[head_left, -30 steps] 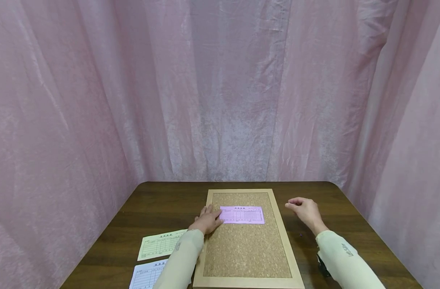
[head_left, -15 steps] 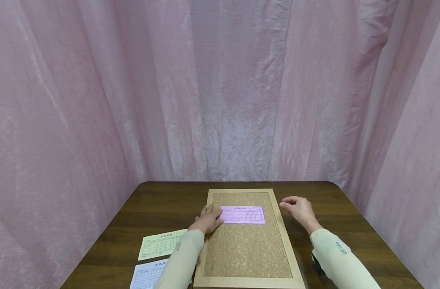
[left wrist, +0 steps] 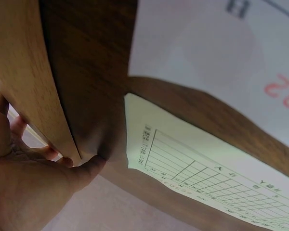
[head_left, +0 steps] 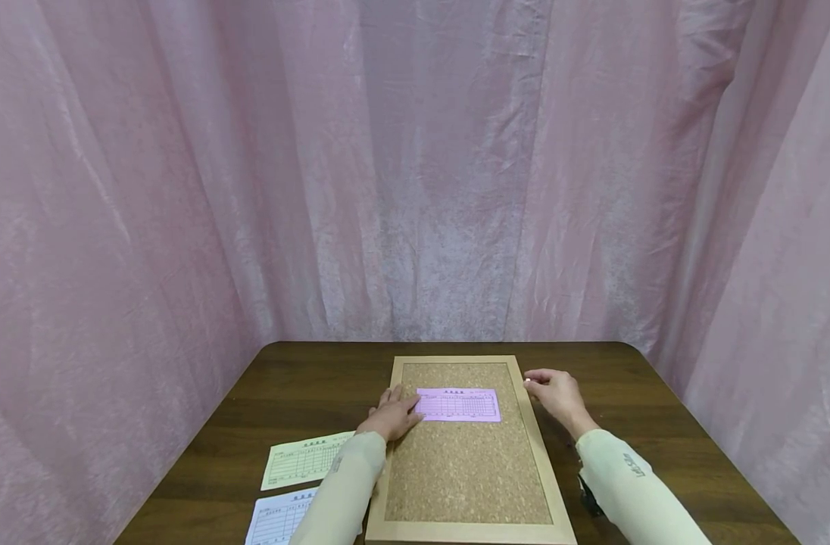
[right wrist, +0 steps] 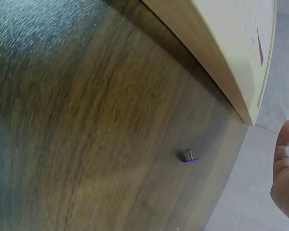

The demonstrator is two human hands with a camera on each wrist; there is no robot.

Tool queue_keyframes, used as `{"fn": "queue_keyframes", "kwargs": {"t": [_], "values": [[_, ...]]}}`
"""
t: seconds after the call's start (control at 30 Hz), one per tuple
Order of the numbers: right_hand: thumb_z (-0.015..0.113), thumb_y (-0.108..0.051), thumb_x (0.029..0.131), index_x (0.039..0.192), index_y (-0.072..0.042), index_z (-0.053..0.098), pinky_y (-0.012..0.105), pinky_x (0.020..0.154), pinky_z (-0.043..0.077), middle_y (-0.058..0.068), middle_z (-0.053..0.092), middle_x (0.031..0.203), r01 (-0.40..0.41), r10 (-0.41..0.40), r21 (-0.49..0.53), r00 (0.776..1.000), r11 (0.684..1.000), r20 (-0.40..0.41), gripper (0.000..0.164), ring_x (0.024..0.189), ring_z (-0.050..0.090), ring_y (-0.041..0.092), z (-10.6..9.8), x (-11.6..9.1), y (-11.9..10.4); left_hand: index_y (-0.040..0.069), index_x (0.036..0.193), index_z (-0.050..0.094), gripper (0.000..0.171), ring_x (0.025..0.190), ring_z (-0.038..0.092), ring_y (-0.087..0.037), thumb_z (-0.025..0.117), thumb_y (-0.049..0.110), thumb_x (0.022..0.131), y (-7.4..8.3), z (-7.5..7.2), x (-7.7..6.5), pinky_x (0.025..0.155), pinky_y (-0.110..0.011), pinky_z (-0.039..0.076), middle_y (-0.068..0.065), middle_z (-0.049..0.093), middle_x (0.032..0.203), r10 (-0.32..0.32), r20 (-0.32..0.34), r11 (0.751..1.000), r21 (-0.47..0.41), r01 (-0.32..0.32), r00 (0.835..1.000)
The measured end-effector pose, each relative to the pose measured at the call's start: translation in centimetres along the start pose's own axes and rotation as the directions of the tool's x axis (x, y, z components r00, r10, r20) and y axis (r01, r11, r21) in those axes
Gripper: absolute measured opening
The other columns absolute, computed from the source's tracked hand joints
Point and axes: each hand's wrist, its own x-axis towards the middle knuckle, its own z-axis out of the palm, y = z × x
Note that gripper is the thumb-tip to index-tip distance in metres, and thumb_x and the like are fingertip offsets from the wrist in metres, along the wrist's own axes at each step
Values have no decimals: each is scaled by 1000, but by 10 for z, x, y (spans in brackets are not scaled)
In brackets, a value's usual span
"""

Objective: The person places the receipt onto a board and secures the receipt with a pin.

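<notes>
A cork board with a pale wooden frame lies on the table. Across its upper half is a pink printed slip. My left hand rests on the board's left edge with fingers spread, its fingertips at the slip's left end. Beyond the right frame edge, my right hand pinches a tiny white thing, likely a thumbtack; its pin is too small to see. A purple thumbtack lies point up on the table in the right wrist view.
Left of the board lie a green printed slip and a white-blue printed slip, both partly covered by the left sleeve. The dark wooden table is bounded by pink curtains.
My right hand has moved left toward the board's right edge, and the white thing between its fingertips now shows. The left hand and the pink slip have stayed in place.
</notes>
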Motion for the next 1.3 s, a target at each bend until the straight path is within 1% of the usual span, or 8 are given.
{"fn": "queue_keyframes", "kwargs": {"t": [0.13, 0.4, 0.73, 0.87, 1.0, 1.1, 1.2, 1.3], "values": [[68, -8, 91, 111, 7, 70, 25, 58, 49, 14, 72, 86, -2, 2, 6, 1000, 1000, -12, 25, 77, 68, 30, 4, 1, -2, 18, 150, 46, 52, 148, 14, -42, 53, 37, 103, 0, 0, -1, 109, -68, 22, -19, 18, 162, -2, 5, 1000, 5, 2, 1000], [67, -6, 93, 114, 8, 69, 26, 58, 50, 9, 70, 87, -16, 16, 41, 1000, 999, -1, 25, 67, 62, 14, 12, 3, -5, 17, 150, 46, 52, 147, 14, -43, 53, 37, 103, 0, 0, -1, 108, -69, 22, -20, 19, 162, 3, 3, 1000, 6, -3, 1000], [68, -5, 92, 111, 7, 70, 24, 55, 48, 12, 71, 86, -20, 19, 70, 1000, 997, 8, 23, 66, 62, 13, 25, 5, -10, 19, 150, 46, 52, 148, 14, -42, 53, 38, 103, -3, 3, 2, 108, -69, 22, -19, 18, 162, 1, 5, 1000, -1, -1, 1000], [68, -8, 93, 111, 6, 70, 30, 59, 52, 18, 71, 92, -50, 48, 89, 999, 995, 25, 23, 70, 62, 16, 28, 5, -13, 19, 151, 46, 52, 148, 14, -42, 52, 38, 103, -3, 4, 3, 108, -69, 22, -20, 18, 162, 3, 2, 1000, 4, -3, 1000], [69, -9, 93, 111, 6, 70, 36, 64, 55, 15, 71, 93, -62, 59, 98, 998, 993, 34, 24, 71, 62, 17, 32, 4, -16, 19, 150, 46, 52, 148, 14, -42, 52, 38, 103, -5, 5, 5, 108, -69, 22, -20, 18, 162, 8, -5, 1000, 2, -8, 1000], [69, -9, 93, 109, 6, 71, 32, 61, 53, 10, 71, 90, -51, 49, 95, 998, 994, 28, 22, 70, 62, 16, 35, 4, -18, 19, 151, 45, 52, 148, 13, -42, 53, 38, 103, -6, 6, 5, 108, -69, 22, -19, 18, 162, 11, -7, 1000, -10, -11, 1000], [69, -9, 93, 107, 4, 72, 28, 59, 50, 9, 72, 90, -48, 46, 92, 999, 995, 27, 20, 69, 62, 15, 38, 5, -19, 18, 151, 45, 52, 148, 13, -43, 53, 37, 103, -7, 6, 5, 108, -69, 22, -20, 18, 162, 16, -9, 1000, -13, -16, 1000], [69, -9, 93, 107, 3, 73, 27, 59, 49, 9, 72, 92, -61, 58, 94, 998, 994, 31, 19, 70, 62, 15, 42, 6, -20, 18, 151, 45, 53, 148, 12, -43, 53, 37, 103, -6, 6, 5, 109, -69, 21, -20, 17, 162, 13, -5, 1000, -17, -13, 1000]]}}
